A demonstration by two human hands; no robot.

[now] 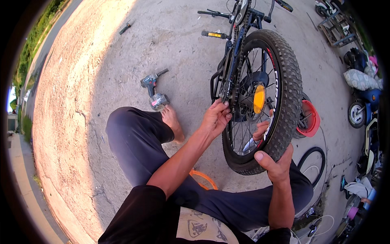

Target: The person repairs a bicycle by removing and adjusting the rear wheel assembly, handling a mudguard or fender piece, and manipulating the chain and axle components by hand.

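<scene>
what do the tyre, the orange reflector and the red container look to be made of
Tyre: rubber, matte black, judging by its knobbly moulded tread.
Orange reflector: probably hard plastic, fairly smooth, going by its bright, even colour.
Red container: likely plastic with a slight sheen, from its even, strong colour; painted metal can't be ruled out.

Around you spreads cracked ground (122, 53), shaded in the middle and bright with sunlight (67, 101) to your left, where a grey road (61, 26) and green bushes (34, 40) lie beyond.
</scene>
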